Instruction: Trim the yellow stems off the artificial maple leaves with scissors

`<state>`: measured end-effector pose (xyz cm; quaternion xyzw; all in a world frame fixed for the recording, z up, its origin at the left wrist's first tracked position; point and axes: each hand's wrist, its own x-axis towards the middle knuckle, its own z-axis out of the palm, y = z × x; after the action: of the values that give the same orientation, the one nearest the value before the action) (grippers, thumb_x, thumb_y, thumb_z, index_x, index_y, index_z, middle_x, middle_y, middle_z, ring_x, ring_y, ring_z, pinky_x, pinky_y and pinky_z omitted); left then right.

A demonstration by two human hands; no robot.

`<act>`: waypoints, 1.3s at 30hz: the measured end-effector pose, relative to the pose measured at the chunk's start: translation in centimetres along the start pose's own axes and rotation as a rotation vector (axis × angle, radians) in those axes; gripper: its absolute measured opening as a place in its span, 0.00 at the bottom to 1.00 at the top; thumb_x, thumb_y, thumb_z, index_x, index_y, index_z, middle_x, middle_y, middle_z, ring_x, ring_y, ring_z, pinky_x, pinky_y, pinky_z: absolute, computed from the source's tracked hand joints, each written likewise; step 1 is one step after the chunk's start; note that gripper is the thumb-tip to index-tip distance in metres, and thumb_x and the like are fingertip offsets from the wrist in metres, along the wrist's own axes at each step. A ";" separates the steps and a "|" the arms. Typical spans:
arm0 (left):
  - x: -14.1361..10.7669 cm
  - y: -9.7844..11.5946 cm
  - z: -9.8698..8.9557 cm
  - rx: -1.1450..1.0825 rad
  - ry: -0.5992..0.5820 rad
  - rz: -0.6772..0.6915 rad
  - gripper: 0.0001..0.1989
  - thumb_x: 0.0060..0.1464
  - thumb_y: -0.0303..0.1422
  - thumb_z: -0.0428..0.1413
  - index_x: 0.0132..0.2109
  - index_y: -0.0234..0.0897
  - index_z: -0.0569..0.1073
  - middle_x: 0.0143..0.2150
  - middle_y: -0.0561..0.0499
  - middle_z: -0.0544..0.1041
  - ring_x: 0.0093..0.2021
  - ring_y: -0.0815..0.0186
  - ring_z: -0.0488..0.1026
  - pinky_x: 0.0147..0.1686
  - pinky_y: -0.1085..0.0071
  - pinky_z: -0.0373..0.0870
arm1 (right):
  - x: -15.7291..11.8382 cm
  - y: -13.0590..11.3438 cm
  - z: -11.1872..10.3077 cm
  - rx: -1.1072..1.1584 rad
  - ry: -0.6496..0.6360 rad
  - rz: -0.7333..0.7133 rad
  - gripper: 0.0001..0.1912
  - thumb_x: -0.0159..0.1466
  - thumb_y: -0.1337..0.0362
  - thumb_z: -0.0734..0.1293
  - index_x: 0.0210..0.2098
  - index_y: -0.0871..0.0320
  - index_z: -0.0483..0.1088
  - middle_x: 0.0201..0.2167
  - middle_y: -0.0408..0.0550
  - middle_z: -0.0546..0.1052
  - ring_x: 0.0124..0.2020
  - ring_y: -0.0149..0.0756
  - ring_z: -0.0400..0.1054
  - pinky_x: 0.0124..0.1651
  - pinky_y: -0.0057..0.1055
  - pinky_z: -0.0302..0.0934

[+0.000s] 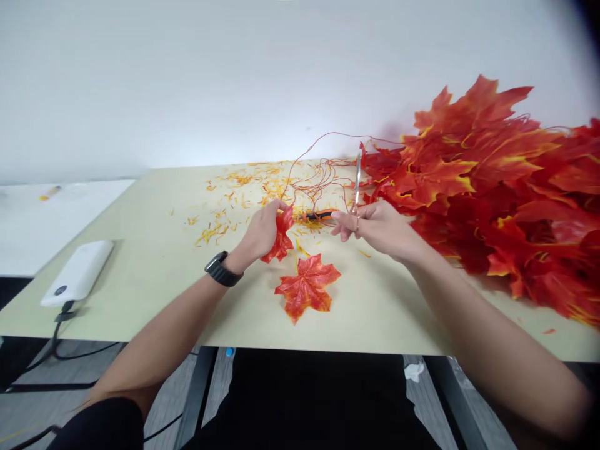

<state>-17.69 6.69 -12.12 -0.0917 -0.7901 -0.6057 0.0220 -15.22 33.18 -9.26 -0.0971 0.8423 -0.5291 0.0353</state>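
My left hand [263,230], with a black watch [224,269] at the wrist, is closed on a red artificial maple leaf [282,236] just above the table. In my right hand [370,226] is a pair of small scissors [357,181], a finger through its handle and the blades pointing up and away from me. A second maple leaf [307,287], red with orange edges, lies flat on the table below and between my hands. Between the hands, an orange and black tool [321,215] lies among thin red cords [323,180], partly hidden by my right fingers.
A large heap of red maple leaves [469,169] covers the table's right side. Yellow and orange clippings [244,178] are scattered across the middle and back. A white power bank [79,273] with a black cable lies at the left. Behind the table [154,250] stands a white wall.
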 end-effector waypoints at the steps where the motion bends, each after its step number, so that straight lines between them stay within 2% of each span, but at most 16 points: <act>1: 0.0 -0.4 0.0 0.042 0.032 0.014 0.24 0.73 0.51 0.49 0.39 0.38 0.77 0.32 0.49 0.75 0.35 0.65 0.67 0.35 0.68 0.65 | 0.3 0.6 0.4 0.024 0.012 0.012 0.39 0.57 0.26 0.75 0.21 0.60 0.79 0.31 0.59 0.83 0.31 0.38 0.72 0.31 0.33 0.61; 3: -0.1 -0.9 0.1 0.081 0.053 0.023 0.17 0.71 0.43 0.51 0.39 0.39 0.77 0.36 0.48 0.76 0.39 0.63 0.68 0.39 0.66 0.65 | 0.5 1.5 1.0 0.073 0.025 0.046 0.39 0.55 0.26 0.76 0.21 0.60 0.78 0.32 0.60 0.83 0.31 0.38 0.71 0.32 0.33 0.61; 5: -0.2 -1.1 0.3 0.069 0.025 -0.005 0.13 0.68 0.38 0.52 0.39 0.39 0.77 0.37 0.48 0.77 0.40 0.61 0.68 0.41 0.66 0.64 | 0.6 2.1 1.4 0.126 0.022 0.074 0.39 0.55 0.26 0.76 0.21 0.60 0.77 0.33 0.60 0.83 0.33 0.39 0.73 0.34 0.33 0.62; 8: -0.3 -1.4 0.5 0.074 0.002 -0.057 0.11 0.64 0.32 0.51 0.37 0.38 0.78 0.37 0.48 0.77 0.41 0.61 0.69 0.43 0.66 0.64 | 0.5 2.6 2.0 0.178 0.001 0.094 0.39 0.57 0.27 0.75 0.20 0.60 0.75 0.34 0.60 0.83 0.37 0.41 0.75 0.36 0.33 0.63; 10: -0.4 -1.7 0.7 0.064 -0.006 -0.065 0.09 0.62 0.30 0.53 0.37 0.38 0.78 0.37 0.48 0.77 0.41 0.62 0.69 0.44 0.66 0.65 | 0.5 2.9 2.4 0.160 -0.014 0.107 0.39 0.58 0.27 0.74 0.21 0.60 0.75 0.32 0.58 0.82 0.34 0.38 0.73 0.35 0.33 0.61; 13: -0.6 -2.0 0.9 -0.070 -0.083 -0.079 0.04 0.58 0.31 0.57 0.40 0.37 0.76 0.39 0.50 0.77 0.40 0.65 0.70 0.42 0.69 0.66 | 0.4 3.2 2.9 0.105 -0.027 0.117 0.39 0.57 0.26 0.73 0.22 0.60 0.77 0.27 0.55 0.80 0.27 0.34 0.67 0.33 0.34 0.57; 17: -0.7 -2.3 1.2 -0.245 -0.203 -0.106 0.16 0.53 0.31 0.65 0.48 0.37 0.73 0.38 0.53 0.75 0.35 0.71 0.69 0.39 0.73 0.65 | 0.3 3.5 3.2 0.099 -0.037 0.066 0.39 0.57 0.27 0.74 0.19 0.59 0.73 0.26 0.53 0.80 0.29 0.34 0.67 0.36 0.33 0.58; 20: -0.7 -2.6 1.1 -0.173 -0.251 -0.037 0.13 0.57 0.38 0.66 0.42 0.35 0.74 0.35 0.53 0.73 0.34 0.72 0.67 0.38 0.72 0.63 | 0.3 3.7 3.0 0.077 -0.012 0.065 0.38 0.57 0.28 0.74 0.21 0.60 0.76 0.27 0.52 0.80 0.26 0.30 0.61 0.32 0.32 0.54; 23: -0.7 -2.8 1.0 -0.058 -0.262 0.006 0.17 0.60 0.44 0.65 0.35 0.35 0.73 0.32 0.52 0.71 0.31 0.71 0.63 0.34 0.71 0.59 | 0.3 3.8 2.8 0.055 -0.015 0.098 0.38 0.55 0.28 0.76 0.28 0.62 0.82 0.27 0.51 0.80 0.24 0.28 0.54 0.29 0.32 0.48; 28: -0.7 -2.9 0.9 -0.052 -0.219 0.025 0.24 0.61 0.50 0.63 0.30 0.37 0.66 0.27 0.54 0.64 0.28 0.72 0.56 0.32 0.70 0.52 | 0.2 3.4 3.0 0.103 -0.037 0.097 0.38 0.51 0.29 0.78 0.31 0.61 0.83 0.28 0.50 0.79 0.27 0.31 0.61 0.32 0.32 0.53; 31: -0.6 -2.7 0.9 0.001 -0.195 0.058 0.27 0.61 0.52 0.63 0.28 0.37 0.61 0.26 0.55 0.59 0.28 0.72 0.53 0.31 0.70 0.49 | 0.1 3.1 3.2 0.106 -0.044 0.067 0.38 0.51 0.27 0.77 0.28 0.60 0.80 0.26 0.48 0.76 0.28 0.32 0.62 0.34 0.32 0.55; 34: -0.7 -2.4 0.9 0.012 -0.195 0.067 0.27 0.61 0.51 0.63 0.28 0.37 0.61 0.26 0.55 0.58 0.28 0.72 0.53 0.32 0.69 0.48 | 0.0 3.0 3.3 0.059 -0.041 0.037 0.38 0.53 0.26 0.75 0.25 0.59 0.74 0.23 0.45 0.69 0.27 0.31 0.57 0.33 0.32 0.51; 39: -1.0 -2.1 1.2 -0.161 -0.223 -0.037 0.22 0.57 0.46 0.64 0.29 0.37 0.65 0.27 0.55 0.64 0.28 0.72 0.57 0.32 0.70 0.53 | -0.1 3.4 3.4 0.003 -0.091 -0.029 0.36 0.58 0.30 0.74 0.25 0.57 0.62 0.25 0.40 0.61 0.30 0.30 0.52 0.35 0.32 0.47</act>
<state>-16.99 7.17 -14.55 -0.1452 -0.7380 -0.6536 -0.0848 -15.00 31.61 -13.77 -0.1335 0.8373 -0.5260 0.0661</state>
